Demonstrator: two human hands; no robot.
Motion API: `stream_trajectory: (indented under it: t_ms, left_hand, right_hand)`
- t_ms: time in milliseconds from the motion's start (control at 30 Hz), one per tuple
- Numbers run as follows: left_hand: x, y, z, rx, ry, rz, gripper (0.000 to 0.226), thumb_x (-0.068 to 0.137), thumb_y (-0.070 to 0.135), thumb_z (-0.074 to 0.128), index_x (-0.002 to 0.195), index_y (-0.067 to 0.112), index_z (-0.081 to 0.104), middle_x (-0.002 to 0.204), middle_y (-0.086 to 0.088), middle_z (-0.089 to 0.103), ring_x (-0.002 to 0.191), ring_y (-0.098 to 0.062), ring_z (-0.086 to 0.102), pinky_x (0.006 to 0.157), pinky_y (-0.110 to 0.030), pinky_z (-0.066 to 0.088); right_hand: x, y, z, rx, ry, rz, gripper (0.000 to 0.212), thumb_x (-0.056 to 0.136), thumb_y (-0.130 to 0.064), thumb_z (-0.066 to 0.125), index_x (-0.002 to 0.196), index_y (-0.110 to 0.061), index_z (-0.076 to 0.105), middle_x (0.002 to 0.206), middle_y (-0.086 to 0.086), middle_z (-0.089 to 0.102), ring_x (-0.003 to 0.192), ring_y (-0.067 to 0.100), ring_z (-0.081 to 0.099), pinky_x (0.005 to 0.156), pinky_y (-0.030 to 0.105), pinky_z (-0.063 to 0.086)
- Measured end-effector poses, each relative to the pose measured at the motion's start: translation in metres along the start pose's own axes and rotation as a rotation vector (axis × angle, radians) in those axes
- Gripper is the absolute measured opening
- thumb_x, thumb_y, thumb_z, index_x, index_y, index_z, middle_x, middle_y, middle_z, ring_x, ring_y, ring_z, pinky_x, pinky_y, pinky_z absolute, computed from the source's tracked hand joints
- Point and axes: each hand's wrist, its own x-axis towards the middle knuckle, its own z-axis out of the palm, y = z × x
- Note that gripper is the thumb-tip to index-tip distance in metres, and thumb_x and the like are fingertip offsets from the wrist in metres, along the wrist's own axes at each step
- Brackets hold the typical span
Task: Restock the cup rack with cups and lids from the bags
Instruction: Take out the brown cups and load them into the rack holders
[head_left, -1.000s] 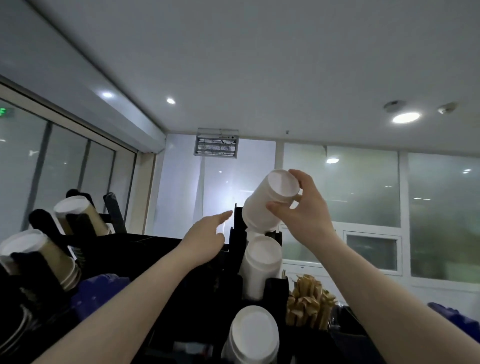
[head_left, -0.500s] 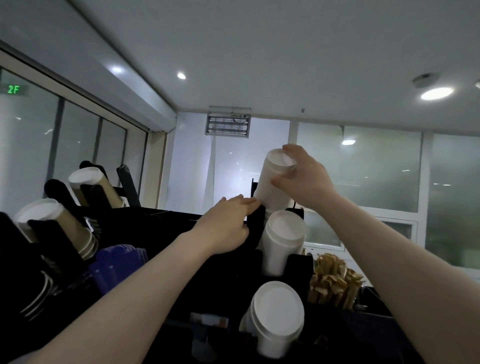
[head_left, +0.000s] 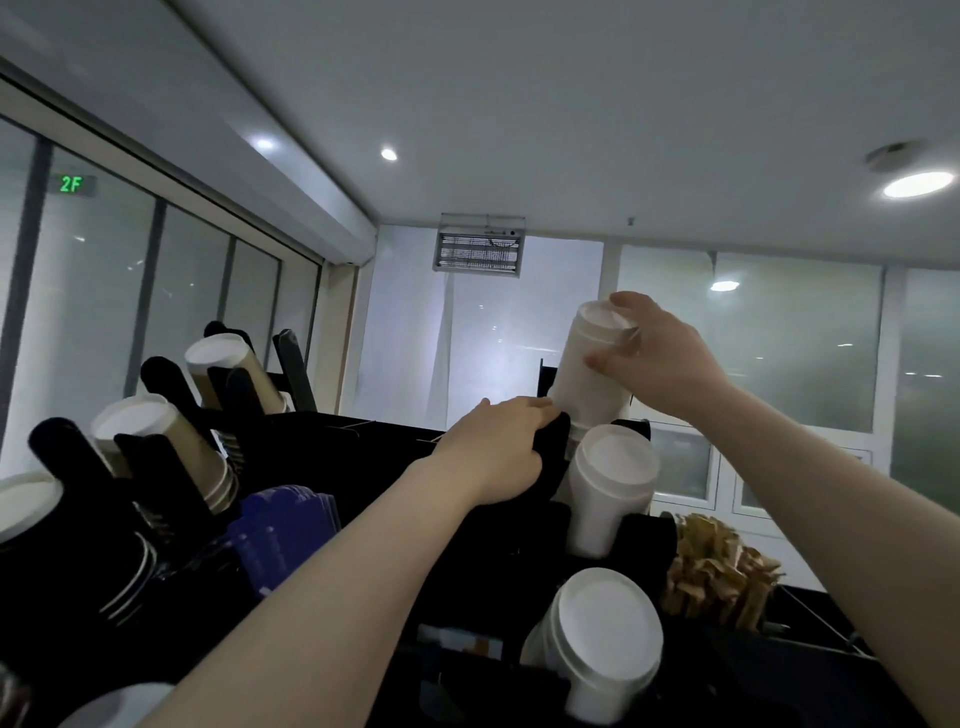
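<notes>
A black cup rack (head_left: 550, 452) rises in front of me with tilted slots. My right hand (head_left: 660, 353) grips a stack of white cups (head_left: 592, 374), bottom end up, whose lower end sits in the rack's top slot. My left hand (head_left: 498, 447) holds the black rack upright just left of that slot. Below it, two more white cup stacks (head_left: 608, 483) (head_left: 602, 639) fill the middle and lower slots.
Brown paper cup stacks (head_left: 234, 374) (head_left: 161, 447) sit in black holders at the left. A blue packet bundle (head_left: 280, 525) lies between them and the rack. Wooden stirrers or packets (head_left: 717, 571) stand at the right. Glass walls lie behind.
My right hand has lowered the white cup stack into the top slot. My left hand has come from the open air onto the rack upright and now holds it.
</notes>
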Motion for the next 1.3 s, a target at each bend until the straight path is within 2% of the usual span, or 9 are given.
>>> stream_trajectory:
  t_ms: [300,467,633,733,800,900,1033,1200,1300]
  left_hand:
    - [-0.001,0.002,-0.003,-0.015,-0.01,-0.028,0.064,0.079,0.002,0.041,0.14,0.023,0.041,0.149,0.003,0.036,0.131,-0.031,0.038,0.114,-0.036,0.015]
    - [-0.003,0.002,-0.004,-0.039,-0.007,-0.015,0.066,0.081,0.003,0.043,0.144,0.023,0.036,0.153,0.006,0.03,0.136,-0.023,0.034,0.115,-0.034,0.009]
    - [-0.003,0.003,-0.005,-0.052,-0.014,-0.034,0.064,0.08,0.002,0.043,0.141,0.023,0.04,0.151,0.006,0.033,0.135,-0.024,0.035,0.115,-0.033,0.011]
    - [-0.003,0.003,-0.005,-0.045,-0.021,-0.022,0.07,0.08,0.002,0.042,0.145,0.026,0.033,0.153,0.006,0.029,0.138,-0.02,0.03,0.116,-0.034,0.007]
    - [-0.003,0.002,-0.004,-0.047,-0.018,-0.017,0.071,0.08,0.002,0.042,0.145,0.028,0.033,0.153,0.007,0.029,0.138,-0.02,0.03,0.116,-0.034,0.008]
    - [-0.002,0.0,-0.002,-0.051,0.0,-0.025,0.072,0.08,0.003,0.042,0.145,0.031,0.032,0.153,0.009,0.029,0.138,-0.023,0.03,0.114,-0.035,0.017]
    - [0.0,0.0,0.0,-0.042,0.007,-0.021,0.071,0.081,0.004,0.042,0.145,0.034,0.032,0.153,0.01,0.029,0.138,-0.025,0.03,0.114,-0.037,0.023]
    - [-0.002,0.002,-0.001,-0.039,-0.005,-0.051,0.073,0.083,0.005,0.044,0.148,0.034,0.026,0.156,0.012,0.021,0.142,-0.02,0.024,0.114,-0.032,0.021]
    - [-0.004,0.002,0.001,-0.03,-0.03,-0.041,0.072,0.085,0.008,0.046,0.149,0.029,0.021,0.158,0.011,0.015,0.143,-0.01,0.017,0.112,-0.023,0.015]
  right_hand:
    - [0.004,0.009,0.003,-0.038,-0.201,-0.01,0.068,0.082,-0.022,0.071,0.14,-0.032,0.038,0.116,-0.004,0.054,0.097,0.018,0.054,0.078,0.027,0.04]
    - [0.007,0.019,0.004,0.048,-0.152,0.014,0.066,0.074,-0.018,0.078,0.129,-0.032,0.045,0.094,-0.009,0.058,0.09,0.02,0.06,0.077,0.033,0.05]
    - [-0.001,0.03,0.021,-0.076,-0.223,-0.032,0.068,0.068,-0.025,0.081,0.126,-0.031,0.045,0.11,-0.001,0.061,0.095,0.021,0.059,0.077,0.031,0.047]
    - [-0.003,0.034,0.015,-0.017,-0.324,0.025,0.049,0.075,-0.03,0.075,0.122,-0.03,0.058,0.12,-0.006,0.06,0.107,0.015,0.058,0.088,0.03,0.046]
    - [-0.006,0.035,0.009,-0.094,-0.209,-0.083,0.026,0.086,-0.023,0.062,0.11,-0.029,0.068,0.121,-0.009,0.06,0.111,0.012,0.056,0.089,0.026,0.039]
    - [-0.013,0.039,0.005,-0.323,-0.19,-0.313,0.049,0.079,0.007,0.046,0.105,-0.026,0.072,0.124,-0.008,0.062,0.117,0.015,0.053,0.095,0.025,0.037]
    - [-0.015,0.043,0.004,-0.509,-0.356,-0.267,0.061,0.079,0.01,0.043,0.125,-0.026,0.062,0.136,-0.004,0.056,0.126,0.019,0.046,0.106,0.033,0.035]
    - [-0.019,0.03,-0.002,-0.474,-0.433,-0.192,0.062,0.081,0.009,0.039,0.13,-0.025,0.058,0.138,-0.002,0.054,0.126,0.021,0.045,0.099,0.026,0.032]
    - [-0.044,0.029,-0.008,-0.207,-0.186,-0.125,0.058,0.08,0.011,0.038,0.122,-0.021,0.06,0.125,-0.001,0.059,0.115,0.018,0.052,0.093,0.024,0.037]
